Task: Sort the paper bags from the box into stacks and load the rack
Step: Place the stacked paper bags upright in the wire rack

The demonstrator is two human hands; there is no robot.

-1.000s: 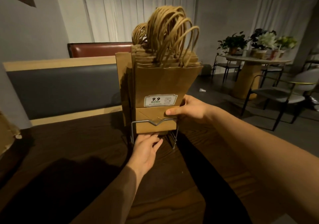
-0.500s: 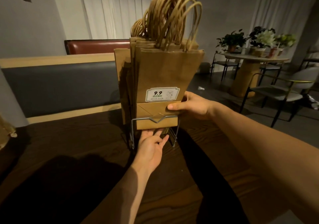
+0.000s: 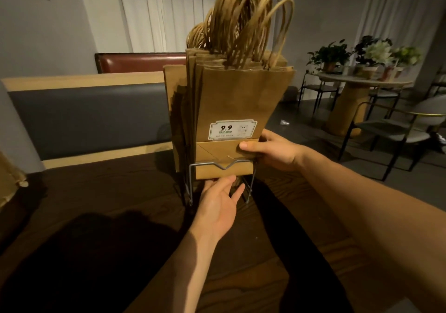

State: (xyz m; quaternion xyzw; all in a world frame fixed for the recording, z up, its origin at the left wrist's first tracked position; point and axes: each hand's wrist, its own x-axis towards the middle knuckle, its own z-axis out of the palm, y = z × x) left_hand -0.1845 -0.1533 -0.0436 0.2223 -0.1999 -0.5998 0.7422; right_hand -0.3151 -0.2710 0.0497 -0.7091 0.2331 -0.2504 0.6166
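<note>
A person is reaching both bare arms forward over a dark wooden tabletop (image 3: 96, 216) toward a wire rack (image 3: 193, 182) packed with brown paper bags (image 3: 243, 100). The bags are standing upright in the rack, directly ahead of both hands, with their twisted paper handles (image 3: 246, 23) bunching together above them. The front bag is carrying a white label (image 3: 232, 129) reading 9.9, just above its folded bottom flap.

The right hand (image 3: 272, 152) is gripping the right edge of the stack of bags, its thumb lying flat across the front flap and its fingers wrapping behind, out of sight. The left hand (image 3: 219, 206) is reaching in below the right one, fingers straight and slightly spread, their tips touching the underside of the front bag between the rack's wire legs. It is holding nothing.

Beyond the right arm, a round table (image 3: 347, 86) with potted plants (image 3: 330, 54) is standing well apart.
</note>
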